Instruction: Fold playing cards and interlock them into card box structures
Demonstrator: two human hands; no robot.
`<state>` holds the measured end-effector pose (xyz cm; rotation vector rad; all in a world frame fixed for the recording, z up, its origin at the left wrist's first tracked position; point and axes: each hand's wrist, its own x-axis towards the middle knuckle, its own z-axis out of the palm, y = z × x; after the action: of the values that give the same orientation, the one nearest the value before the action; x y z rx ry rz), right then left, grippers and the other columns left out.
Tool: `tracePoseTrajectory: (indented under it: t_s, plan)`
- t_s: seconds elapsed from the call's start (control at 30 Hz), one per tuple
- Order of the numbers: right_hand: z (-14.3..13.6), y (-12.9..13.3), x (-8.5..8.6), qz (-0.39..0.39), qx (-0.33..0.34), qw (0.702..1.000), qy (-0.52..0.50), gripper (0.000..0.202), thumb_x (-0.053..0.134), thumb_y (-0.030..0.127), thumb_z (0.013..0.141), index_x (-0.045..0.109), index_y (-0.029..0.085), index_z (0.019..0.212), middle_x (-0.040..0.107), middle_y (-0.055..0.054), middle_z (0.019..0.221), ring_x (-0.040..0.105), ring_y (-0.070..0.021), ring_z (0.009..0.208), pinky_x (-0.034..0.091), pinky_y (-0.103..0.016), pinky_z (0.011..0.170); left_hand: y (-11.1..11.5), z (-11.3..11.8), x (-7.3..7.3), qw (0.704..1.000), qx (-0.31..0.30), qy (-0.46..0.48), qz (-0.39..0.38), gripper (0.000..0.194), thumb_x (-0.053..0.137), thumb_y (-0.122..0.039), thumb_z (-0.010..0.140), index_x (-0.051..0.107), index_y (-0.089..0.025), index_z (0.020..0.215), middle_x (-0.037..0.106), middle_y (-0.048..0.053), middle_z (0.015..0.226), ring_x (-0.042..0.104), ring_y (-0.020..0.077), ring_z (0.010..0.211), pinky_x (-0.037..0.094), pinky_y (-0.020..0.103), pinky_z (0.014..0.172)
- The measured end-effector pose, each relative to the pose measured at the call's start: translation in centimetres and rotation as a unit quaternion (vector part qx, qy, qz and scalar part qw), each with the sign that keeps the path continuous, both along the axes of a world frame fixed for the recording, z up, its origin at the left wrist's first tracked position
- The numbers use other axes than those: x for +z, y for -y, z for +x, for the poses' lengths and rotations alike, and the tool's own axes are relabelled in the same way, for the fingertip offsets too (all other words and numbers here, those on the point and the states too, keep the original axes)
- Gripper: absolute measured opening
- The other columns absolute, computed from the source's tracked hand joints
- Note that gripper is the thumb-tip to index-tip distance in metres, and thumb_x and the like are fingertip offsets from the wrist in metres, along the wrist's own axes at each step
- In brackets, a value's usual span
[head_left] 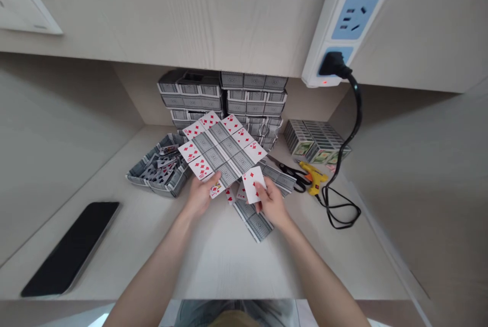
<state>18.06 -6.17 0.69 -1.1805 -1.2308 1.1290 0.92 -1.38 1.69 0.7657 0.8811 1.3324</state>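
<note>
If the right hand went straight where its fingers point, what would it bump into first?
Probably the card panel held by the left hand: the right hand, pinching a diamond card, points forward-left toward it. Depth is unclear, so it might slip over or under.

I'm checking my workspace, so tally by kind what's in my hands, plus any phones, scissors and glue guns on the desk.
Card panel: 1, in the left hand
Single card: 1, in the right hand
Phone: 1
Scissors: 1 pair
Glue gun: 1
Total: 5
</note>
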Motion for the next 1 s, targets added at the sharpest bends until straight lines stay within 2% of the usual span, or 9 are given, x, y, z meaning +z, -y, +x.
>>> tracePoseTrajectory:
  t_s: [0.13, 0.3, 0.6, 0.77, 1.0]
  plan:
    - [0.4, -0.1, 0.2, -0.034, 0.027, 0.999, -0.007, 0.029, 0.043, 0.048, 0.08, 0.043, 0.019, 0.084, 0.052, 0.007, 0.043, 0.036, -0.0069, 0.025, 0.024, -0.018, 0.027, -0.1, -0.1, -0.3, 1.0, 0.006, -0.026, 0.014, 0.053, 0.072, -0.023, 0.059, 0.056, -0.015, 0.109, 0.06, 0.01, 0.114, 0.056, 0.0244, 0.102, 0.045, 0.039, 0.088]
    - [0.8, -0.1, 0.5, -0.061, 0.075, 0.995, -0.026, 0.027, 0.045, 0.046, 0.078, 0.042, 0.019, 0.078, 0.043, 0.011, 0.035, 0.027, -0.0051, 0.024, 0.019, -0.017, 0.026, -0.2, -0.5, -0.2, 0.999, -0.002, -0.049, 0.015, 0.056, 0.074, -0.026, 0.057, 0.056, -0.014, 0.108, 0.06, 0.011, 0.113, 0.056, 0.0265, 0.103, 0.045, 0.041, 0.088]
    - [1.8, -0.1, 0.5, -0.019, 0.117, 0.993, 0.02, 0.024, 0.043, 0.042, 0.083, 0.044, 0.019, 0.076, 0.036, 0.011, 0.037, 0.027, -0.0052, 0.031, 0.02, -0.018, 0.033, -0.1, -0.7, -0.1, 0.996, -0.017, -0.088, 0.023, 0.058, 0.072, -0.031, 0.058, 0.054, -0.015, 0.111, 0.06, 0.011, 0.112, 0.06, 0.0255, 0.094, 0.048, 0.043, 0.082]
    - [2.0, -0.1, 0.8, -0.018, 0.127, 0.991, 0.031, 0.025, 0.042, 0.043, 0.082, 0.045, 0.019, 0.078, 0.036, 0.01, 0.042, 0.027, -0.0055, 0.031, 0.018, -0.019, 0.033, -0.3, -1.0, -0.4, 0.99, -0.009, -0.127, 0.055, 0.061, 0.073, -0.033, 0.056, 0.054, -0.014, 0.111, 0.058, 0.013, 0.114, 0.055, 0.0272, 0.104, 0.044, 0.041, 0.088]
    - [2.0, -0.2, 0.7, -0.016, 0.106, 0.993, 0.043, 0.026, 0.044, 0.043, 0.081, 0.046, 0.019, 0.075, 0.035, 0.01, 0.044, 0.028, -0.0052, 0.032, 0.019, -0.019, 0.032, -0.6, -1.4, -0.7, 0.987, -0.021, -0.151, 0.056, 0.06, 0.074, -0.033, 0.055, 0.055, -0.014, 0.109, 0.06, 0.012, 0.112, 0.054, 0.0279, 0.105, 0.042, 0.042, 0.09]
